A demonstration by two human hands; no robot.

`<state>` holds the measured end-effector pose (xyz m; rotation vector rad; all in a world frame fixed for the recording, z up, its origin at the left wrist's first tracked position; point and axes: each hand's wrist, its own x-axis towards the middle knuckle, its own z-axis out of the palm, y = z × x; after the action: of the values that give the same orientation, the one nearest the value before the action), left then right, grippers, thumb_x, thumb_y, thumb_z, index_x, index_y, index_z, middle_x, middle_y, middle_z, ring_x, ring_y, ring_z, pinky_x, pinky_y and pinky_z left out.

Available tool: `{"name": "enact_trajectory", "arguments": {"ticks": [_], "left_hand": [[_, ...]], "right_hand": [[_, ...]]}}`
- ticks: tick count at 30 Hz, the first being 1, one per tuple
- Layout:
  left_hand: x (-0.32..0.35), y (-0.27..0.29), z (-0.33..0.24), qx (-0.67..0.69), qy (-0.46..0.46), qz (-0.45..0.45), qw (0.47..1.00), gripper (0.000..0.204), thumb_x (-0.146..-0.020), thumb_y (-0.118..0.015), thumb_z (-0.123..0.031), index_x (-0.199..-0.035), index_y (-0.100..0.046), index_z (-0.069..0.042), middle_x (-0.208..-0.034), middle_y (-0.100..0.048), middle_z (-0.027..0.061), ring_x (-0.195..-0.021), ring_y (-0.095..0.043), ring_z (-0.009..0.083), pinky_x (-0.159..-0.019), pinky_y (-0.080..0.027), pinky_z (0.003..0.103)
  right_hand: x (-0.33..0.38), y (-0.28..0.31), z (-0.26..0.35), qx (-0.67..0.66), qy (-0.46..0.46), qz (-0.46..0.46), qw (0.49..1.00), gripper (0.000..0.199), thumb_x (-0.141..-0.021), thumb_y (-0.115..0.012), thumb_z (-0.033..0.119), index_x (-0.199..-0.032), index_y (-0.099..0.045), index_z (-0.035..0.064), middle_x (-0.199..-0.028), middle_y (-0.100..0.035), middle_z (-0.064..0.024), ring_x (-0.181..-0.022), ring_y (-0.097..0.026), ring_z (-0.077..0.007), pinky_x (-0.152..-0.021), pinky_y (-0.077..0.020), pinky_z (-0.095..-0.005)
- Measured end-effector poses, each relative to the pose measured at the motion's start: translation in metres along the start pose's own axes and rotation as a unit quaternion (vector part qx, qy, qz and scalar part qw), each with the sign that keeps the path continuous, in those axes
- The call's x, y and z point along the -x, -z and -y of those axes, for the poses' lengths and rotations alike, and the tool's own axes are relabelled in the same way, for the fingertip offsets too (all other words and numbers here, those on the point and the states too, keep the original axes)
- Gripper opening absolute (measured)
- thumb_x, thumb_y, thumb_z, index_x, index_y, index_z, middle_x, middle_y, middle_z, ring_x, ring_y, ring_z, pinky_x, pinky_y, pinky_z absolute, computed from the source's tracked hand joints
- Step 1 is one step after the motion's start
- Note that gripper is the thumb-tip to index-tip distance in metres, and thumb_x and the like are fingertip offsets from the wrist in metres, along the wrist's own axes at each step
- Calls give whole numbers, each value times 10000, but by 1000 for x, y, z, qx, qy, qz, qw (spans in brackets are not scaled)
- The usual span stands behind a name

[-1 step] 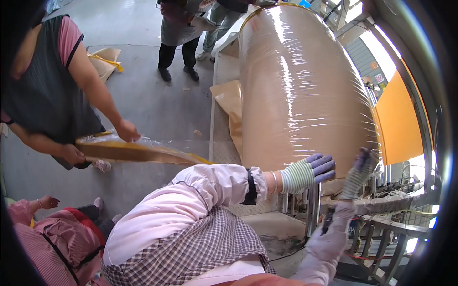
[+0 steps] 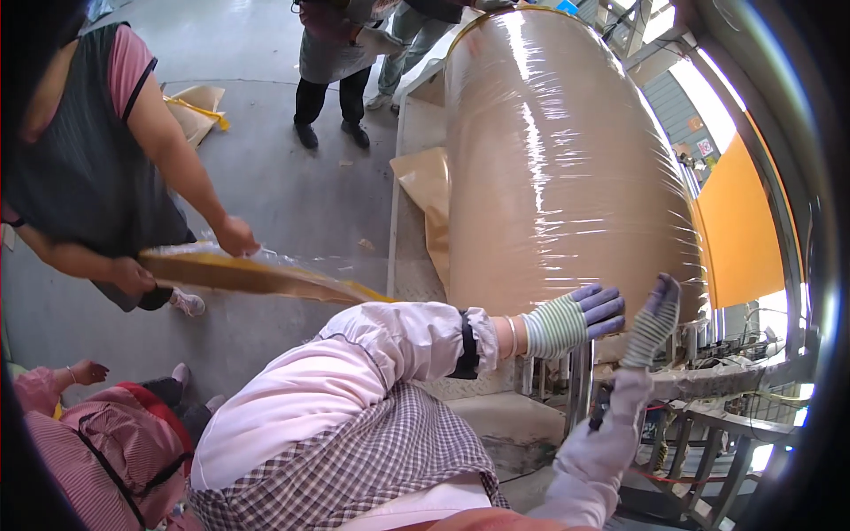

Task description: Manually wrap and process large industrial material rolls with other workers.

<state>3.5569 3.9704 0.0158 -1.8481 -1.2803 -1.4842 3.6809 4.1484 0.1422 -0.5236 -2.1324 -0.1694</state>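
Note:
A big roll [image 2: 522, 203], brown and wrapped in shiny clear film, fills the middle and right. At its near end my left hand [image 2: 574, 320], in a striped glove with purple fingers, lies flat with fingers stretched. My right hand [image 2: 653, 323], gloved alike, is raised at the roll's lower right, fingers extended and nothing visible in it. Whether it touches the film, I cannot tell. A brown sheet with yellow edging and clear film [image 2: 266, 276] stretches from a co-worker's hands on the left toward my left sleeve, which hides its near end.
Metal rails [image 2: 708, 425] and machine parts stand at the lower right, below an orange panel [image 2: 744, 230]. Another person in pink [image 2: 115, 442] is at the lower left; more people stand at the far side. Brown paper scraps [image 2: 193, 113] lie on the floor.
My right hand has shifted slightly left and its fingers now show more clearly. My left hand has barely moved. The co-worker's sheet has shifted slightly.

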Motion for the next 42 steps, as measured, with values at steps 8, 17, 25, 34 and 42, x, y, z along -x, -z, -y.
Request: {"name": "enact_trajectory", "arguments": {"ticks": [8, 17, 25, 34, 42], "left_hand": [[65, 4, -5, -22, 74, -5, 997, 484, -889, -559, -179, -1352, -502, -51, -1435, -476, 199, -1339, -457, 383, -1102, -378, 495], [93, -2, 8, -24, 52, -3, 998, 500, -905, -562, -252, -1358, -482, -55, -1426, -471, 196, -1344, -453, 371, -1115, -363, 492], [41, 4, 2, -18, 32, 4, 999, 515, -913, -529, -245, -1386, -465, -54, -1452, -459, 190, -1374, -428, 353, -1141, -336, 497], [44, -4, 1, -35, 32, -27, 999, 501, -897, -516, -199, -1368, -472, -33, -1455, -458, 191, -1370, -435, 347, -1140, -345, 489], [56, -5, 1, -42, 25, -27, 998, 478, -902, -499, -181, -1356, -481, -33, -1442, -473, 189, -1349, -461, 345, -1126, -366, 488]], "right_hand": [[-15, 0, -22, -11, -51, -9, 999, 259, -1032, -506, 217, -1134, -648, 25, -1053, -702, -125, -899, -651, -223, -818, -513, -358], [-43, 10, -101, -96, -141, 21, 985, 276, -1027, -521, 239, -1159, -641, 28, -899, -640, -27, -736, -525, -118, -679, -461, -291], [-23, 12, -27, 38, -16, 4, 999, 235, -1028, -501, 205, -1127, -644, 46, -1011, -687, -128, -943, -663, -220, -801, -527, -354], [-3, -3, 18, -1, -26, 20, 999, 245, -1034, -508, 215, -1108, -633, 18, -1017, -679, -127, -893, -637, -218, -819, -508, -356], [-30, 9, -55, -15, -78, 34, 996, 280, -1031, -505, 247, -1136, -647, 29, -974, -662, -79, -841, -578, -177, -777, -477, -338]]}}
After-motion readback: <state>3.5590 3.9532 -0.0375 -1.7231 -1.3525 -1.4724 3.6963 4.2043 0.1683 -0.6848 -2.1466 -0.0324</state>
